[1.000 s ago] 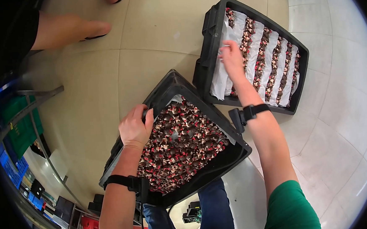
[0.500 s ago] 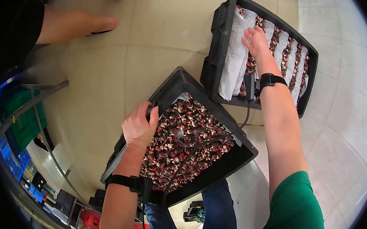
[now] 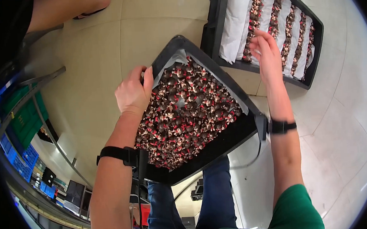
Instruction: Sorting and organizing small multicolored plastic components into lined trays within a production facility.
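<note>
Head view: left hand (image 3: 132, 92) grips the rim of the near black crate (image 3: 235, 138) of small figures; right hand (image 3: 267, 55), fingers loosely spread, touches rows in the far crate (image 3: 311, 71) on the floor

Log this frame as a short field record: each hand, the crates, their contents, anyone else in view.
left hand: grips the rim of the near black crate
right hand: reaches into the far black crate, on a row of small pieces
near crate contents: loose heap of small brown, cream and red pieces
far crate contents: rows of pieces between white liners
other person: a leg at top left
</note>
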Motion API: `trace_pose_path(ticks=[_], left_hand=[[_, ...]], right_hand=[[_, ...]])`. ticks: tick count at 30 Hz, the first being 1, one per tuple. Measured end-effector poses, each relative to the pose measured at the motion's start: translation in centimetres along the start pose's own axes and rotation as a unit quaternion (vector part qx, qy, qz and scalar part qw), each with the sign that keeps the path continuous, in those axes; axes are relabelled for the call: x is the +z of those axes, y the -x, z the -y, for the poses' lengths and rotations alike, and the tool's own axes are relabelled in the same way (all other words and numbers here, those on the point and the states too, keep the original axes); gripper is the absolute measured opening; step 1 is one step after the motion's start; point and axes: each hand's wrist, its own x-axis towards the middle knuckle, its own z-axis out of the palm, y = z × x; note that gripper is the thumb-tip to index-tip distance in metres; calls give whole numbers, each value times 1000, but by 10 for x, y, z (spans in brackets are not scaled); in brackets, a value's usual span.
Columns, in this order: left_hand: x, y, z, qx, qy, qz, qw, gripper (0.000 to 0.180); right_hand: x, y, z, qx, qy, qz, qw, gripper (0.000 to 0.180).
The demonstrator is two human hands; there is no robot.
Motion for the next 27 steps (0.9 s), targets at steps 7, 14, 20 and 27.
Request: trace_pose_path(ticks=[7, 14, 20, 27], left_hand=[[9, 0, 5, 9, -34, -32, 999, 36], [3, 4, 4, -14, -16, -9, 1000, 39], [8, 1, -6, 5, -8, -29, 1000, 39], [5, 0, 4, -11, -9, -24, 1000, 39]], right_hand=[[57, 166, -62, -165, 314, 266, 896, 40], [96, 244, -109, -168, 462, 264, 830, 61], [94, 240, -127, -261, 448, 262, 814, 51], [91, 216, -126, -149, 350, 305, 873, 44]])
